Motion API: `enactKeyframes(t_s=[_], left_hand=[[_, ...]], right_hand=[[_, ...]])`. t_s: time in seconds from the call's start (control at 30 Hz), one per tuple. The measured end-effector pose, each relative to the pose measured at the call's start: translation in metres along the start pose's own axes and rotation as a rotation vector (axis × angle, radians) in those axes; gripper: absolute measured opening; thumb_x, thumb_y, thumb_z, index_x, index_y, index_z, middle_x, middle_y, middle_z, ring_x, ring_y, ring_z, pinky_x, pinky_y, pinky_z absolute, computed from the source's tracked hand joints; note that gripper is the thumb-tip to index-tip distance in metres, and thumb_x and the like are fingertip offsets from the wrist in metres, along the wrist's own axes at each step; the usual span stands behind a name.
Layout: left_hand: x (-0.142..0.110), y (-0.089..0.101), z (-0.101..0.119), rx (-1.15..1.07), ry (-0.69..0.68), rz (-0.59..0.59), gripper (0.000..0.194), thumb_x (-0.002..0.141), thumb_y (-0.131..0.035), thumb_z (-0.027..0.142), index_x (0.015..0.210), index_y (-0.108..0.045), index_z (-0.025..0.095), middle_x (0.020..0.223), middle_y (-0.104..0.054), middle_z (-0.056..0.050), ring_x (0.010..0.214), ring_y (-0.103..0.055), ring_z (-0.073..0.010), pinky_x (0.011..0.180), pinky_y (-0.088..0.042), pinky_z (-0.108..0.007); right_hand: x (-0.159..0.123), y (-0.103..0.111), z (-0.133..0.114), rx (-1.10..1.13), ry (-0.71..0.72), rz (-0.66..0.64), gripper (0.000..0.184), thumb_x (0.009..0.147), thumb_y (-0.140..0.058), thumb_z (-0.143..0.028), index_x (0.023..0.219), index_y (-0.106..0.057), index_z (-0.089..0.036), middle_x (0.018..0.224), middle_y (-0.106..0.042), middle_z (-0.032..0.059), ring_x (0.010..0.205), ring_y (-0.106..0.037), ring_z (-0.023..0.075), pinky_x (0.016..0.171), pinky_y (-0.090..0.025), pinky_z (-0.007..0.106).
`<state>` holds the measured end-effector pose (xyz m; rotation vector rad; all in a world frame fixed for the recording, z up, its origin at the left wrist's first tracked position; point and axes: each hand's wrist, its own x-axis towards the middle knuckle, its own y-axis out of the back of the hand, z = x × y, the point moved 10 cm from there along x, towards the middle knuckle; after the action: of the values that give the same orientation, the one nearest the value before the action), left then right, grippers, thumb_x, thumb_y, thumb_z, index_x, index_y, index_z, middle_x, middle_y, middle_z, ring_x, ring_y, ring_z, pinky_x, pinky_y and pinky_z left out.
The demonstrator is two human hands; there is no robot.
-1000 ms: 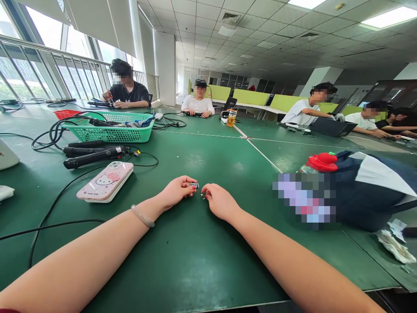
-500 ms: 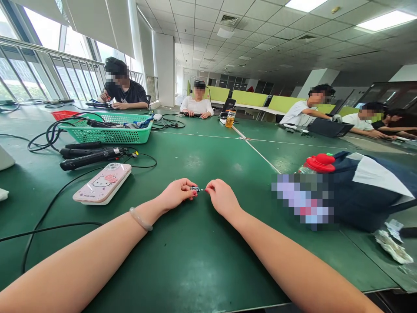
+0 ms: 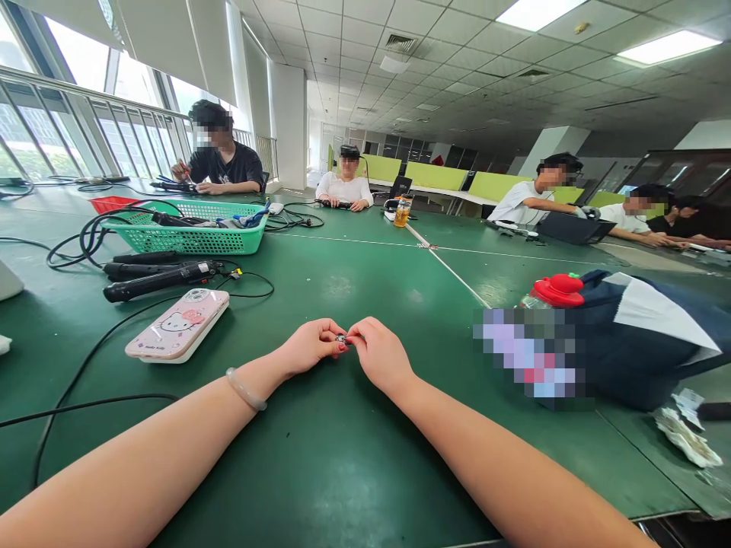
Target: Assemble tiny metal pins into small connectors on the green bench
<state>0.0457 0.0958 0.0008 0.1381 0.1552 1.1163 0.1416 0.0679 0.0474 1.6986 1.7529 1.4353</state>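
Between the thumb and fingers of my left hand [image 3: 313, 347] is a small dark circuit board [image 3: 341, 339] with light markings. My right hand [image 3: 381, 352] is closed in a pinch, its fingertips touching the board's right end. Whatever sits in that pinch is covered by the fingers. Both hands are just above the green tabletop [image 3: 343, 434]. A bangle circles my left wrist. To the left of my hands lies a pink phone [image 3: 178, 323] with a cartoon cat case.
A green basket [image 3: 228, 241] with tools and cables stands at the back left, black handheld tools [image 3: 160, 275] before it. At right are a dark bag [image 3: 633, 350] and a red-lidded bottle [image 3: 557, 291]. Several people sit around the table.
My right hand has moved left, closing the gap to the circuit board. A small pale piece seen earlier at its fingertips is now hidden. My left hand stays nearly in place.
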Motion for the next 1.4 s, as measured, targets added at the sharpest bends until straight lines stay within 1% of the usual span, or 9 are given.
enactKeyframes(t_s=[0.2,0.37,0.67,0.83,1.03,1.13,1.23,1.33,1.4], left_hand=[[0.0,0.004,0.0,0.021,-0.021,0.018,0.029,0.066,-0.067,0.036,0.083,-0.056,0.015,0.062,-0.06,0.001,0.061,-0.056,-0.0119,0.061,-0.042,-0.025],[-0.001,0.008,0.0,-0.008,-0.019,0.049,0.03,0.067,-0.065,0.035,0.087,-0.057,0.015,0.071,-0.064,-0.002,0.063,-0.057,-0.0123,0.064,-0.043,-0.026],[-0.005,0.006,0.0,0.008,0.022,0.022,0.041,0.073,-0.058,0.04,0.106,-0.062,0.014,0.076,-0.066,-0.005,0.065,-0.057,-0.0124,0.051,-0.037,-0.021],[-0.009,0.001,-0.002,-0.226,0.077,0.009,0.045,0.07,-0.065,0.037,0.109,-0.062,0.016,0.101,-0.066,-0.008,0.078,-0.059,-0.0124,0.071,-0.046,-0.025],[-0.009,-0.006,-0.005,-0.301,0.09,-0.051,0.041,0.068,-0.068,0.032,0.104,-0.064,0.014,0.093,-0.068,-0.007,0.079,-0.061,-0.0136,0.08,-0.047,-0.028],[-0.005,0.013,-0.008,-0.26,0.087,0.036,0.044,0.068,-0.065,0.031,0.108,-0.061,0.012,0.095,-0.068,-0.008,0.081,-0.062,-0.0147,0.082,-0.048,-0.029],[-0.004,0.056,-0.002,-0.091,0.025,0.236,0.043,0.072,-0.059,0.027,0.112,-0.057,0.012,0.106,-0.065,-0.01,0.085,-0.063,-0.0156,0.082,-0.049,-0.029],[-0.011,0.103,0.007,0.368,0.006,0.45,0.036,0.077,-0.049,0.024,0.11,-0.06,0.014,0.102,-0.067,-0.009,0.082,-0.065,-0.017,0.08,-0.049,-0.029],[-0.018,0.128,0.01,0.722,0.072,0.582,0.033,0.078,-0.045,0.021,0.105,-0.063,0.016,0.094,-0.069,-0.009,0.086,-0.064,-0.0206,0.083,-0.047,-0.032]], right_hand=[[-0.003,0.006,-0.005,0.021,0.024,0.026,0.015,0.087,-0.045,-0.023,0.086,-0.059,-0.02,0.09,-0.059,0.003,0.08,-0.055,0.0129,0.072,-0.041,0.024],[-0.002,0.004,0.004,0.05,-0.024,0.002,0.019,0.085,-0.049,-0.03,0.099,-0.058,-0.021,0.095,-0.06,0.0038,0.083,-0.056,0.0142,0.074,-0.042,0.026],[0.0,-0.01,0.003,0.039,0.0,-0.016,0.017,0.084,-0.05,-0.035,0.089,-0.058,-0.02,0.087,-0.061,0.0011,0.077,-0.056,0.0126,0.068,-0.04,0.024],[0.0,-0.015,-0.006,-0.047,0.041,-0.003,0.019,0.085,-0.049,-0.038,0.084,-0.057,-0.02,0.083,-0.059,-0.0001,0.073,-0.055,0.0119,0.064,-0.038,0.023],[0.0,-0.021,-0.013,-0.131,0.081,-0.015,0.023,0.084,-0.051,-0.041,0.077,-0.056,-0.019,0.079,-0.058,-0.0001,0.068,-0.053,0.011,0.061,-0.037,0.022],[0.001,-0.023,-0.009,-0.089,0.085,-0.033,0.024,0.083,-0.053,-0.043,0.082,-0.057,-0.02,0.081,-0.058,-0.0001,0.068,-0.053,0.011,0.062,-0.037,0.023],[0.002,-0.023,-0.002,-0.016,0.091,-0.059,0.02,0.084,-0.052,-0.04,0.089,-0.057,-0.021,0.08,-0.058,-0.0005,0.066,-0.052,0.0109,0.063,-0.038,0.023],[0.002,-0.022,0.004,0.057,0.089,-0.093,0.016,0.085,-0.049,-0.034,0.093,-0.057,-0.022,0.079,-0.058,-0.001,0.065,-0.05,0.0107,0.064,-0.039,0.024],[0.002,-0.023,0.007,0.096,0.084,-0.119,0.016,0.085,-0.047,-0.031,0.094,-0.057,-0.022,0.079,-0.058,-0.0006,0.065,-0.05,0.0109,0.064,-0.04,0.024]])
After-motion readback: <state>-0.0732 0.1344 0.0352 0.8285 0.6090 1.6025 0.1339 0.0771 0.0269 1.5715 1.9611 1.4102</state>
